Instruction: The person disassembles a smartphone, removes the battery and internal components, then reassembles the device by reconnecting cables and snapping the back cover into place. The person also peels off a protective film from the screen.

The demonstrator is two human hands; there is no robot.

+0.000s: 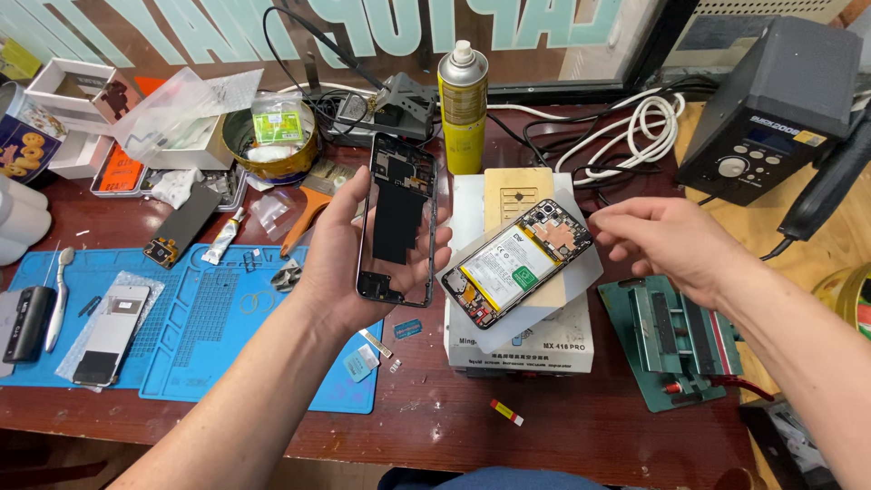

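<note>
— What has the left hand (349, 263) got in the head view?

— A dark phone frame (397, 220), held upright. The grip is closed on it: thumb along the frame's left edge, fingertips curling round the right edge, palm behind the lower half. You can see through the open parts of the frame.

— And the right hand (676, 243)?

— Its grip is open and holds nothing. The fingers are loosely spread and point toward the left hand, hovering just off the top corner of an opened phone (517, 261).

— Where does that phone lie against the left grip?

— Just to the right of it and slightly lower, tilted on a diagonal, with its battery and gold-coloured board facing up. It rests on a pale sheet on top of a white box-shaped machine (513, 340), close to the frame but not touching it.

— Anything else around the hands?

— Beyond the held frame stands a yellow spray can (463, 109). Left of the left wrist, a blue work mat (181, 336) covers the worktop (562, 426), with another phone (109, 331) lying on it. Below the right forearm sits a green clamp jig (676, 340).
</note>
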